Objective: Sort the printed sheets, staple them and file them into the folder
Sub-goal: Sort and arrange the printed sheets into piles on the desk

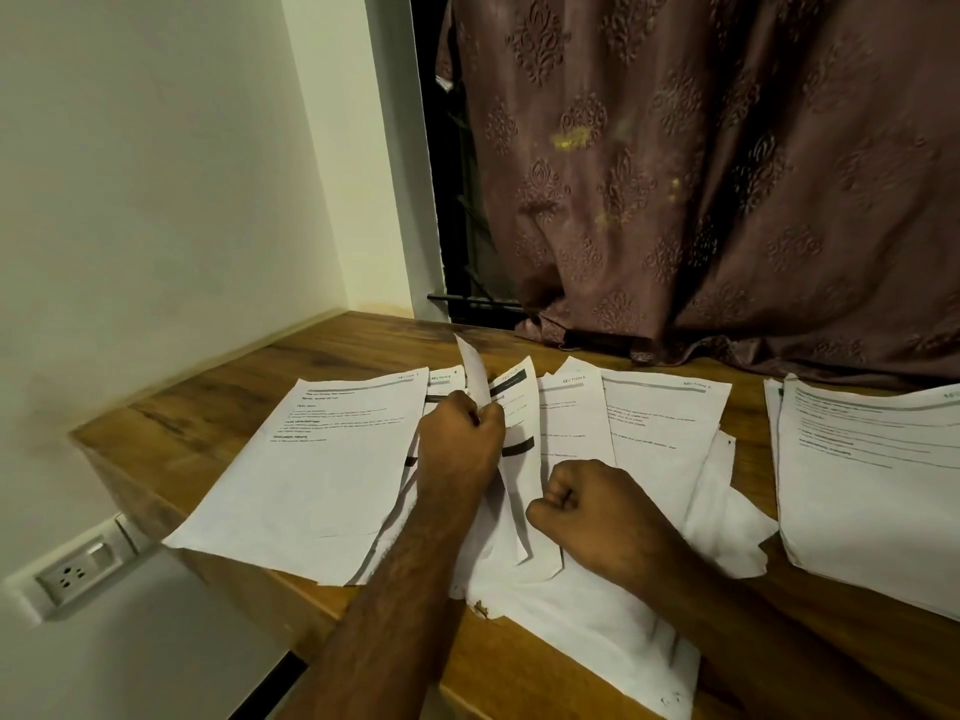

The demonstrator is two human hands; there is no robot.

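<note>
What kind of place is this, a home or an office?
Probably a room at home: a wooden desk in a wall corner, a patterned curtain over a window, and a wall socket below.

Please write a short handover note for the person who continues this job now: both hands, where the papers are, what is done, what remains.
Left hand pinches one curled sheet lifted from the middle spread of printed sheets. Right hand is a fist resting on the loose sheets, holding nothing visible. One sheet lies at left, a separate pile at right, all on the wooden desk. Sorting is under way. No stapler or folder in view; stapling and filing remain.
</note>
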